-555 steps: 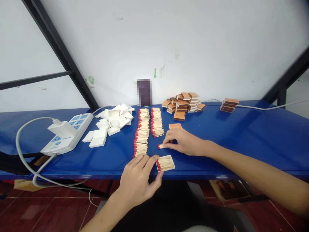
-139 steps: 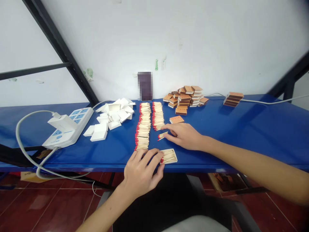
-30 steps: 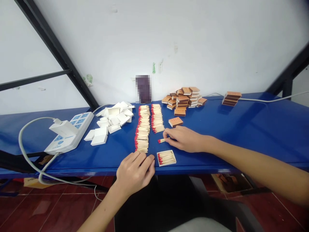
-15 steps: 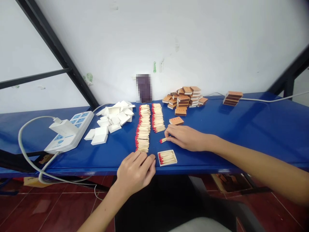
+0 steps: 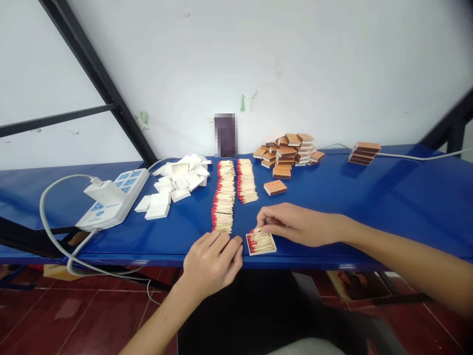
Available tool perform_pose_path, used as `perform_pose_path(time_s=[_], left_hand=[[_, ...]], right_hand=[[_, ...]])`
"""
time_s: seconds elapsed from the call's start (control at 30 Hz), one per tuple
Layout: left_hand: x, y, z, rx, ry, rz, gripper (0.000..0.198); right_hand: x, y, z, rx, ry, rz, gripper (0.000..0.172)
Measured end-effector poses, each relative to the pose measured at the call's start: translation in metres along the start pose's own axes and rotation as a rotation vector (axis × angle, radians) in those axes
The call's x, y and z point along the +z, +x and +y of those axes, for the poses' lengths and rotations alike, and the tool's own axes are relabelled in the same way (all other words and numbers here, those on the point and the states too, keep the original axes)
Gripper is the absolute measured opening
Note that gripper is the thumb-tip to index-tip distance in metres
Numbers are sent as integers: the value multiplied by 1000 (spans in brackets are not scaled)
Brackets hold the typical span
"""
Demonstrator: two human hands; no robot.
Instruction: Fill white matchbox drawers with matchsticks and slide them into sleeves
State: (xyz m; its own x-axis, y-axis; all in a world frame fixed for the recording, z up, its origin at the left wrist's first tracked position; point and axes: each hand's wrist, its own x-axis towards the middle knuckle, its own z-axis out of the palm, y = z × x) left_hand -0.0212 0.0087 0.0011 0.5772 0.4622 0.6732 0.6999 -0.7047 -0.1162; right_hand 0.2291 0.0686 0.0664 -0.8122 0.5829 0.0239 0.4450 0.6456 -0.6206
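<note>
On blue table (image 5: 369, 197), right hand (image 5: 299, 226) fingers (image 5: 266, 217) pinch matches (image 5: 258, 231) over tray (image 5: 262, 252); left hand (image 5: 212, 261) rests empty; sleeve (image 5: 275, 187) print unreadable.

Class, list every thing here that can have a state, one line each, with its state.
match tray: open, well filled
right hand: pinching matches over the tray
left hand: resting on table edge, holding nothing
power strip: one adapter plugged in
white trays: piled loose
orange matchbox: lying flat, alone
</note>
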Motion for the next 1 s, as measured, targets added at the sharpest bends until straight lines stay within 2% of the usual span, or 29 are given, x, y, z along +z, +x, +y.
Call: perform_pose_path(time_s=[0.17, 0.4, 0.53, 0.63, 0.87, 1.0], left_hand=[[-1, 1, 0, 6, 11, -1, 11], [0, 1, 0, 6, 2, 7, 11], [-1, 1, 0, 4, 5, 2, 12], [-1, 1, 0, 2, 6, -2, 12], [-6, 4, 0, 10, 15, -47, 24], [-14, 8, -2, 76, -29, -92, 27]], right_hand=[[-2, -4, -3, 19, -34, -67, 24], [0, -2, -9, -13, -74, -43, 18], [2, -2, -8, -72, -65, 3, 15], [3, -1, -2, -87, -62, 88, 13], [8, 6, 13, -81, -44, 200, 26], [9, 7, 15, -177, -26, 152, 35]])
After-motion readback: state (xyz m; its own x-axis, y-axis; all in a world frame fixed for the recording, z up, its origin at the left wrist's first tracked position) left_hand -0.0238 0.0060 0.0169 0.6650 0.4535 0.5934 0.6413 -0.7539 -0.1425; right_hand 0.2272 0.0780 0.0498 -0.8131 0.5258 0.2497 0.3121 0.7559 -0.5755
